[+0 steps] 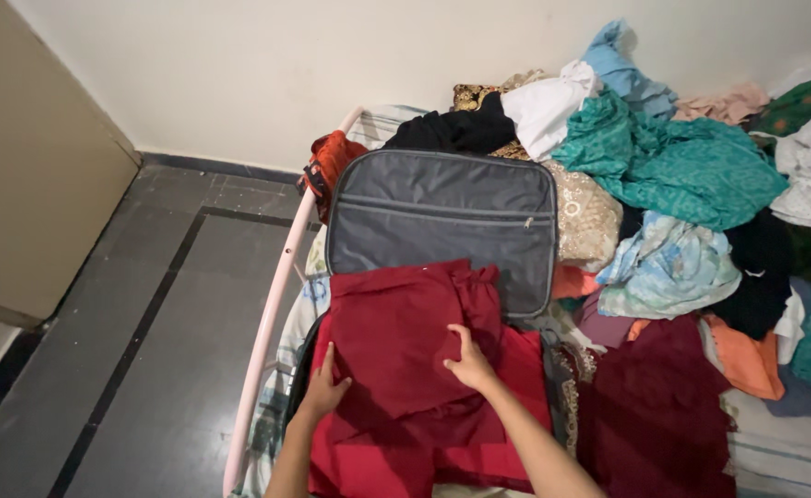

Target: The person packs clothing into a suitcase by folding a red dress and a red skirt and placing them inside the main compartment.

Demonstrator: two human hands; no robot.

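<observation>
Right hand [469, 364]: fingers spread slightly and pressed flat on the red garment [405, 369], thumb set apart toward the left; nothing is pinched. Left hand [324, 387]: fingers together and extended, palm down, resting on the left edge of the same garment. Both forearms enter from the bottom edge of the view.

The red garment lies spread over the lower half of an open suitcase, near the left edge of the bed. Its upper hem touches the grey suitcase lid [442, 221], which stands open behind it with two zip lines running across. Whether anything lies under the garment cannot be told.

Just right of the garment, a dark maroon cloth [655, 415] lies flat on the bed. Beyond it, toward the right edge and the far corner by the wall, is a loose heap of clothes: a teal piece [682, 157], a white piece [548, 106], a black piece [452, 129], a pale blue patterned piece [668, 267] and an orange piece [747, 360].

A pink metal rail [267, 341] runs along the bed's left edge. A dark tiled floor [147, 350] lies left of it.
</observation>
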